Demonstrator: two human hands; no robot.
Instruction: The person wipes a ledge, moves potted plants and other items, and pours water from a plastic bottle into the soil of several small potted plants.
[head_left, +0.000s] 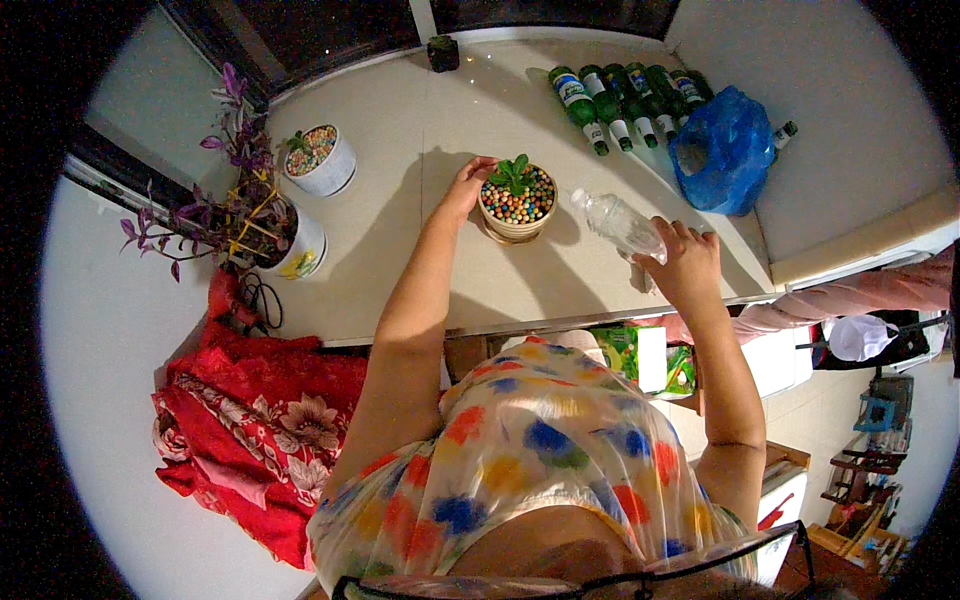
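A small green plant (513, 174) grows in a round cream pot (517, 229) topped with multicoloured pebbles (525, 204), on a saucer on the tiled ledge. My left hand (471, 184) is at the pot's left rim, its fingers behind the leaves; whether they press on the rim is hard to tell. To the right, my right hand (684, 255) grips the base of a clear plastic bottle (619, 222), which lies tilted with its neck towards the pot. Whether the bottle touches the ledge cannot be told.
White pots with a pebble-topped plant (339, 166) and a purple-leaved plant (300, 251) stand left. Several green glass bottles (611, 105) lie at the back right, beside a blue plastic bag (726, 157). A small dark pot (443, 54) stands by the window. Red floral fabric (277, 420) hangs lower left.
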